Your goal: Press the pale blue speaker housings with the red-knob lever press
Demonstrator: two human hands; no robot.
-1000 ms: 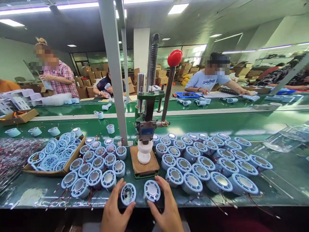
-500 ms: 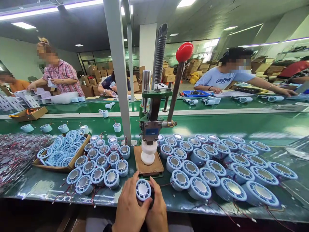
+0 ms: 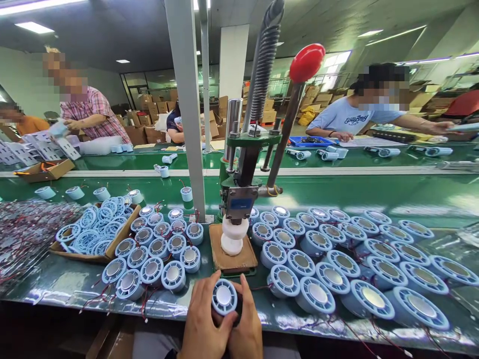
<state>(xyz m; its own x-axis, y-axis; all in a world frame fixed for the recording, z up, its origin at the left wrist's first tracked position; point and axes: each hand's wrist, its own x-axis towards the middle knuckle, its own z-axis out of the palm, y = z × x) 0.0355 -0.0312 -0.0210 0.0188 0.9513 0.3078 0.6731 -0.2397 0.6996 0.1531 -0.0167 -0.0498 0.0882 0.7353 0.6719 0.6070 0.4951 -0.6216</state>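
Close to the bench's front edge, my left hand and my right hand are closed around a round light-blue motor housing. Its ribbed ring and silver centre disc face up. My left thumb lies along its near side, while the lower part of the housing is hidden by my hands. Just beyond my fingertips stands a green hand press, with a white round pressing head above a brown base plate. The press lever, topped by a red knob, is raised.
Similar housings with red wires stand in groups left and right. A cardboard box holds loose blue rings. Wired parts are piled far left. Beyond a grey post, several co-workers sit or stand across the green belt.
My view has tilted and shifted slightly; both hands keep the same housing in about the same place. Across the belt, the right co-worker's outstretched hand has risen, holding a light-blue item.
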